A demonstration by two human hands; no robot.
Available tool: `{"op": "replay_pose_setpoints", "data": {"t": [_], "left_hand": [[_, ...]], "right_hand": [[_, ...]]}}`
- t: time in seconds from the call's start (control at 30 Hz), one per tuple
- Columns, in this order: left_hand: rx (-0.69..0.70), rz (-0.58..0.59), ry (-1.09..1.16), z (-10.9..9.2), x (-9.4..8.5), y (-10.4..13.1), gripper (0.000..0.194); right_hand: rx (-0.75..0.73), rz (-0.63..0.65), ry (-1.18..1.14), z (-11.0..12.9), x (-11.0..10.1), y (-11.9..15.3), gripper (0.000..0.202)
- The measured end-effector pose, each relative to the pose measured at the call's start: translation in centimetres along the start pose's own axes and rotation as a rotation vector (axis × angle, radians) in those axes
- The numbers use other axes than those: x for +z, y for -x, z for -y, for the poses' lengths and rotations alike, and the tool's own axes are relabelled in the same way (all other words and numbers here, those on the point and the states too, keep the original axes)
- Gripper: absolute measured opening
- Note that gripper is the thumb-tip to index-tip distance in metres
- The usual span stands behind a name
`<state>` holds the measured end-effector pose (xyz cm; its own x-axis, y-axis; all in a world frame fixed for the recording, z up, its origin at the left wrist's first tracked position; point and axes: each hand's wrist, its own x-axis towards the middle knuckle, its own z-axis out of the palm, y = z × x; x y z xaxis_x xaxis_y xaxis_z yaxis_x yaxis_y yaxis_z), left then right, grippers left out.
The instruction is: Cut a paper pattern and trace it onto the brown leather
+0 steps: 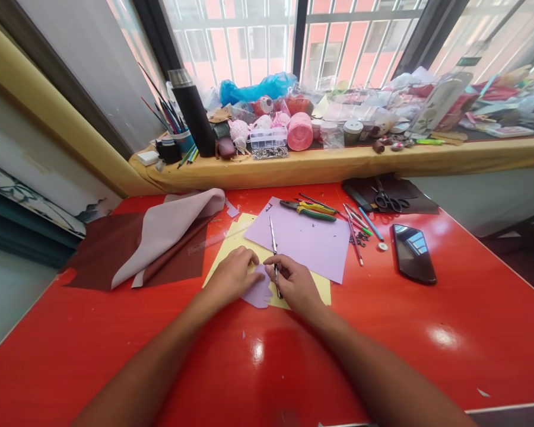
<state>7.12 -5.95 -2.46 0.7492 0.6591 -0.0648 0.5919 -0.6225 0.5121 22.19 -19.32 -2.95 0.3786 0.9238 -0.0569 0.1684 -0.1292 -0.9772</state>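
Note:
My left hand pinches a small piece of purple paper with jagged lower edges. Close beside it, my right hand has its thumb and fingertips at the same piece's upper right edge. A slim silver pointed tool is held in the right hand, its tip pointing away from me; its exact kind is unclear. Below both hands lies a yellow sheet. A larger purple sheet overlaps it, with green-and-yellow pliers resting on its far edge.
Folded brown and pale material lies to the left. On the right are pencils, black scissors on dark material, a white button and a phone. A black flask and craft supplies crowd the windowsill.

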Motion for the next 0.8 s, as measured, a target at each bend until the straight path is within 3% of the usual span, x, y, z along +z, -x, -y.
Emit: {"op": "replay_pose_setpoints", "data": {"t": [0.33, 0.47, 0.57, 0.67, 0.8], "left_hand": [[0.045, -0.018, 0.162, 0.3, 0.5, -0.2, 0.019], [-0.04, 0.071, 0.466, 0.5, -0.7, 0.8, 0.026], [-0.148, 0.071, 0.709, 1.2, -1.8, 1.7, 0.038], [-0.251, -0.034, 0.883, 2.0, -1.9, 2.1, 0.051], [-0.351, -0.287, 1.031, 2.6, -1.0, 2.1, 0.065]], "right_hand": [[-0.036, 0.03, 0.059, 0.6, 0.0, 0.5, 0.027], [-0.022, 0.013, 0.033, 0.5, 0.0, 0.5, 0.024], [-0.02, 0.006, 0.02, 0.5, 0.0, 0.5, 0.024], [-0.026, 0.024, 0.022, 0.4, 0.2, 0.5, 0.028], [-0.025, 0.017, 0.028, 0.3, 0.6, 0.6, 0.03]]}}
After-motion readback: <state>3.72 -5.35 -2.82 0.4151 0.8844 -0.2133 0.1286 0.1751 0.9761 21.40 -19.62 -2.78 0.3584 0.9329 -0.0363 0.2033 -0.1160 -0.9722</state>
